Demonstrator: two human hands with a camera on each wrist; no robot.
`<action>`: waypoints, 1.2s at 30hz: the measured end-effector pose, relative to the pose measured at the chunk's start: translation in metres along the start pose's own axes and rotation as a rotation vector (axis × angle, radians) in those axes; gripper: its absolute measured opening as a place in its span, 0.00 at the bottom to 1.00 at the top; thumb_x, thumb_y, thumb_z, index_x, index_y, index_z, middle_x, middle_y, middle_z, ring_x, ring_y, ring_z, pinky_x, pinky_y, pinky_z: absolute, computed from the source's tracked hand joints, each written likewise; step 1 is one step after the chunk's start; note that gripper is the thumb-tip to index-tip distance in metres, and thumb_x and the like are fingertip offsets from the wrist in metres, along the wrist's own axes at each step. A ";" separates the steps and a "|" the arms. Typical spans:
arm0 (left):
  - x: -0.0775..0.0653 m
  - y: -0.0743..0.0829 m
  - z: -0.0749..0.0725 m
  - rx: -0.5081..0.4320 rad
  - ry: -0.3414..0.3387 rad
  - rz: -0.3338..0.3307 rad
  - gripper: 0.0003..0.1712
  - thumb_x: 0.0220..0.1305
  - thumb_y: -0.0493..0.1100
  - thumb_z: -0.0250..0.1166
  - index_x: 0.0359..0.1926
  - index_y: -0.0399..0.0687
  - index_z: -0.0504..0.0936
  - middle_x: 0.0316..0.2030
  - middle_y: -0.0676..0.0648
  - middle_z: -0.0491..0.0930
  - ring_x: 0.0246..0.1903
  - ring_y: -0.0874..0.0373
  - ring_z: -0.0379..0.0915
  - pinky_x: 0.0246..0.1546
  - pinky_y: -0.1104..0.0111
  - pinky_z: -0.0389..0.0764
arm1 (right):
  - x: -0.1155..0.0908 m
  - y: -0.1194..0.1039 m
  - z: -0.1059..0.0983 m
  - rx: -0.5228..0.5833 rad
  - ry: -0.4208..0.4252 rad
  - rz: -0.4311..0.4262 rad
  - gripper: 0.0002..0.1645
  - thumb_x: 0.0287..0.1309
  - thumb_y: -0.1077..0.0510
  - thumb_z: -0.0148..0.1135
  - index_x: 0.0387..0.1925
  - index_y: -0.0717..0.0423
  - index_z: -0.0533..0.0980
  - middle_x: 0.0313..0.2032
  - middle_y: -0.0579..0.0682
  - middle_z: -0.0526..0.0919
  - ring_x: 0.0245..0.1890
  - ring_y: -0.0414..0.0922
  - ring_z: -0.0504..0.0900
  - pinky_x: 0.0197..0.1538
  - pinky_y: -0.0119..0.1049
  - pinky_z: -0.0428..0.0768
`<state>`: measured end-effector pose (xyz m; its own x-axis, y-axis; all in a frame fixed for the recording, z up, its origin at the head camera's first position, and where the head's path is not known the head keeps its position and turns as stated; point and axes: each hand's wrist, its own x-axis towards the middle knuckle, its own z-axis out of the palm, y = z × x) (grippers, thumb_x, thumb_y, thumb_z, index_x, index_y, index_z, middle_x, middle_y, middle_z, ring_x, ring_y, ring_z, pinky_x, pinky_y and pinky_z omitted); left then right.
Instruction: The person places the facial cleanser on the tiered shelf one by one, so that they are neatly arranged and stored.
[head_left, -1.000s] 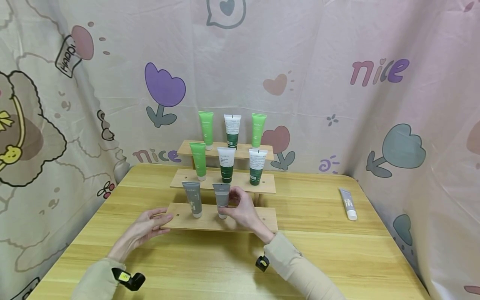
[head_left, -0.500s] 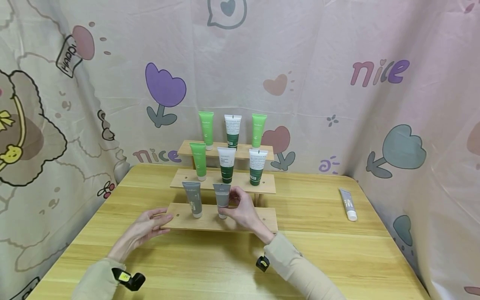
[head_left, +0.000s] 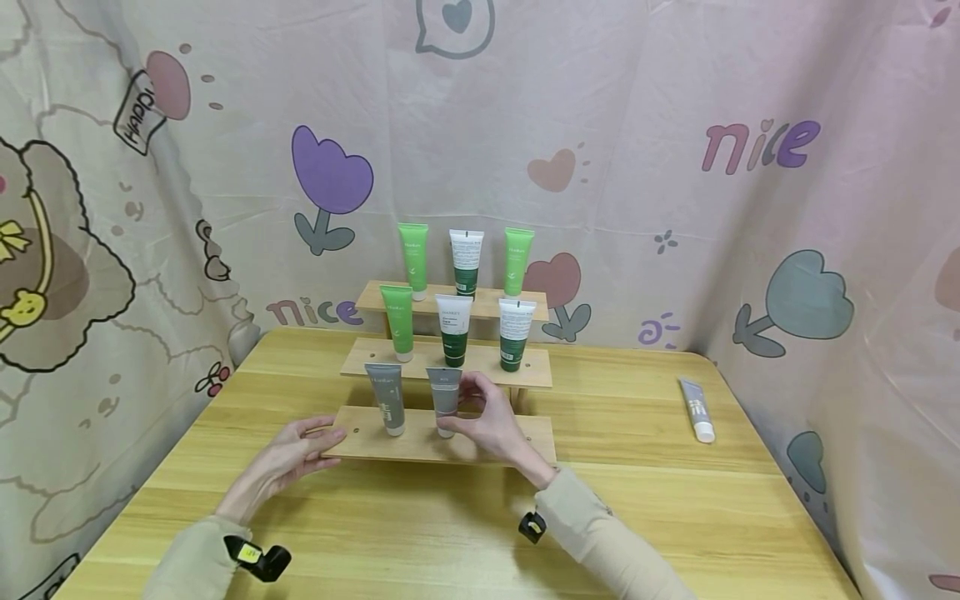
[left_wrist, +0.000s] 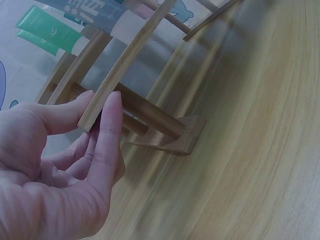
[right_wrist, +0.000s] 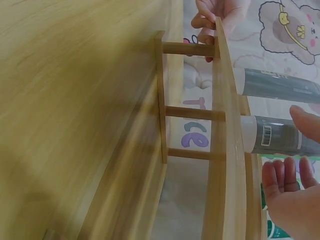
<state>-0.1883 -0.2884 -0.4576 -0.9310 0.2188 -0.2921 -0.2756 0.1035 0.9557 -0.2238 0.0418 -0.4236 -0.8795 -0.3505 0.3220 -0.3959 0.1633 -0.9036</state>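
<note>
My left hand pinches the left end of the lowest board on a three-tier wooden display stand; thumb above, fingers beneath, as the left wrist view shows. On that board two grey squeeze tubes stand upright on white caps. My right hand is round the middle grey tube, thumb low in front near its cap and fingers at its right side. The other grey tube stands to its left, untouched. In the right wrist view the held tube has its cap on the board.
The middle tier bears a green tube and two white-and-green tubes. Above them, the top tier carries two green tubes with a white-and-green one between. Another grey tube lies on the wooden table at right.
My right forearm has shifted slightly to the right, while its fingers stay at the grey tube. The left hand, the stand and the tubes look unmoved.
</note>
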 end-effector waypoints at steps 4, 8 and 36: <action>0.000 0.000 0.000 -0.005 0.006 -0.007 0.48 0.75 0.42 0.59 0.75 0.21 0.37 0.73 0.20 0.46 0.46 0.71 0.77 0.51 0.69 0.87 | -0.002 0.001 -0.005 -0.003 0.011 -0.031 0.34 0.47 0.67 0.79 0.57 0.64 0.74 0.49 0.62 0.81 0.49 0.52 0.80 0.59 0.46 0.84; 0.000 0.000 0.000 -0.009 0.008 -0.007 0.49 0.74 0.42 0.59 0.75 0.21 0.37 0.73 0.20 0.46 0.46 0.71 0.77 0.50 0.70 0.87 | -0.004 -0.002 -0.011 -0.005 0.025 -0.063 0.34 0.47 0.67 0.78 0.57 0.64 0.74 0.49 0.62 0.81 0.50 0.56 0.80 0.59 0.45 0.84; -0.001 0.000 0.001 -0.011 0.009 -0.002 0.49 0.74 0.42 0.60 0.75 0.21 0.37 0.73 0.20 0.47 0.48 0.70 0.77 0.51 0.70 0.87 | -0.027 0.021 -0.121 -0.043 0.350 -0.227 0.26 0.48 0.76 0.71 0.52 0.75 0.75 0.38 0.37 0.82 0.38 0.36 0.82 0.48 0.20 0.83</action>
<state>-0.1871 -0.2878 -0.4568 -0.9325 0.2096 -0.2941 -0.2804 0.0928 0.9554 -0.2401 0.1664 -0.4170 -0.8021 -0.0490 0.5951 -0.5945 0.1591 -0.7882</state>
